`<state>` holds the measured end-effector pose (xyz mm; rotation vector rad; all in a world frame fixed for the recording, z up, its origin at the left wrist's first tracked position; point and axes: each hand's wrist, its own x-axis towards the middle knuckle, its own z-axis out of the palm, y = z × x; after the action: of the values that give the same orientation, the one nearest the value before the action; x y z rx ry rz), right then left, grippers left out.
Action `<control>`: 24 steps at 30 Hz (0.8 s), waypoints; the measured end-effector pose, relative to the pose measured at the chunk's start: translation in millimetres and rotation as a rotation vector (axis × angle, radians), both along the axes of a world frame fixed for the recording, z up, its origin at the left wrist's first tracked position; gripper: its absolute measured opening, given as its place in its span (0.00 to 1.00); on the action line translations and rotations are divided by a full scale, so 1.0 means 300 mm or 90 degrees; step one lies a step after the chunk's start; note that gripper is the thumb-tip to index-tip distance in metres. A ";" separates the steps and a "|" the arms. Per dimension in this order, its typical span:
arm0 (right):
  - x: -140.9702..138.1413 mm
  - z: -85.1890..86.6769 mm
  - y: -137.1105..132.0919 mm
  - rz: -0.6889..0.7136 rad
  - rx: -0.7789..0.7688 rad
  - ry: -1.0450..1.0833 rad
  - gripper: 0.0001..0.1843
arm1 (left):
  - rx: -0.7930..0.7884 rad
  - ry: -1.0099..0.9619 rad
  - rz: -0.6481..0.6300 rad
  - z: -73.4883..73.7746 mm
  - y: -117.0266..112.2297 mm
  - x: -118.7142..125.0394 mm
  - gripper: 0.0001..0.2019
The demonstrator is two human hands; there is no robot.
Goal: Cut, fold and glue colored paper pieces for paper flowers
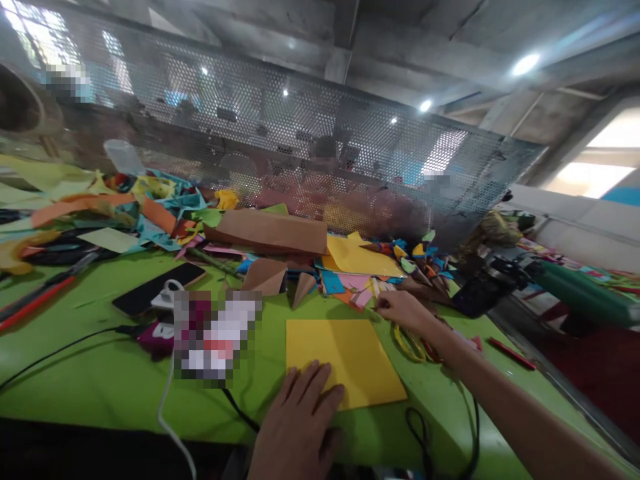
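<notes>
A square sheet of yellow paper (350,360) lies on the green tabletop (260,380). My left hand (303,410) rests palm down on its lower left corner, fingers stretched out. Beyond the sheet's far right corner, my right hand (400,310) reaches to the edge of a pile of paper scraps (357,287). Its fingers are pressed together, and what they hold, if anything, is too small to make out. Just below that wrist lie yellow-handled scissors (409,345), partly covered by the forearm.
On the left are a black phone (160,288), a charger plug (167,297) with cables and red-handled pliers (37,303). Coloured paper and a brown folded piece (270,231) pile up before a perforated metal screen (300,147). A red pen (511,353) lies at right.
</notes>
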<state>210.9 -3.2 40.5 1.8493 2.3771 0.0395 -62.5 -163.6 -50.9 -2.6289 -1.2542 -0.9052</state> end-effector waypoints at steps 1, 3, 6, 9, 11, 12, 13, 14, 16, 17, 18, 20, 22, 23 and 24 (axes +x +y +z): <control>0.009 0.000 -0.004 0.008 -0.011 0.002 0.10 | 0.006 0.000 0.002 -0.002 0.001 0.000 0.19; 0.015 -0.004 -0.014 0.023 -0.029 0.000 0.10 | 0.017 0.005 0.004 -0.005 0.003 0.001 0.19; -0.006 -0.010 -0.034 0.035 -0.038 -0.022 0.09 | 0.024 0.014 0.002 -0.005 0.003 -0.001 0.19; -0.046 -0.016 -0.052 0.029 -0.028 -0.062 0.09 | 0.016 0.016 -0.001 -0.001 0.004 -0.003 0.19; -0.073 -0.025 -0.061 0.019 -0.015 -0.087 0.11 | 0.014 0.016 -0.002 -0.001 0.005 -0.004 0.19; -0.084 -0.031 -0.064 0.013 -0.009 -0.096 0.13 | 0.016 0.016 -0.003 -0.002 0.006 -0.004 0.19; -0.092 -0.038 -0.065 0.009 -0.004 -0.101 0.14 | 0.021 0.016 -0.004 -0.003 0.008 -0.004 0.19; -0.097 -0.044 -0.065 0.005 0.002 -0.103 0.15 | 0.026 0.016 -0.004 -0.005 0.009 -0.003 0.19; -0.092 -0.050 -0.054 0.005 0.012 -0.098 0.15 | 0.032 0.019 -0.005 -0.011 0.011 -0.003 0.19; -0.083 -0.049 -0.044 0.006 0.015 -0.090 0.13 | 0.035 0.021 -0.006 -0.014 0.012 -0.003 0.19; -0.072 -0.044 -0.029 0.008 0.020 -0.079 0.11 | 0.037 0.025 -0.008 -0.017 0.012 -0.004 0.20; -0.046 -0.027 0.012 0.009 0.034 -0.048 0.08 | 0.043 0.037 -0.013 -0.022 0.012 -0.007 0.21; -0.026 -0.009 0.063 0.010 0.054 -0.012 0.08 | 0.052 0.049 -0.018 -0.027 0.013 -0.012 0.22; -0.021 -0.003 0.089 0.012 0.063 0.003 0.09 | 0.059 0.056 -0.021 -0.030 0.014 -0.015 0.22; -0.018 -0.001 0.114 0.019 0.068 0.017 0.10 | 0.068 0.062 -0.021 -0.034 0.017 -0.018 0.22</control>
<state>205.3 31.0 40.2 1.8704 2.4667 0.1493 -67.9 -158.5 -61.0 -2.5845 -1.1113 -0.8135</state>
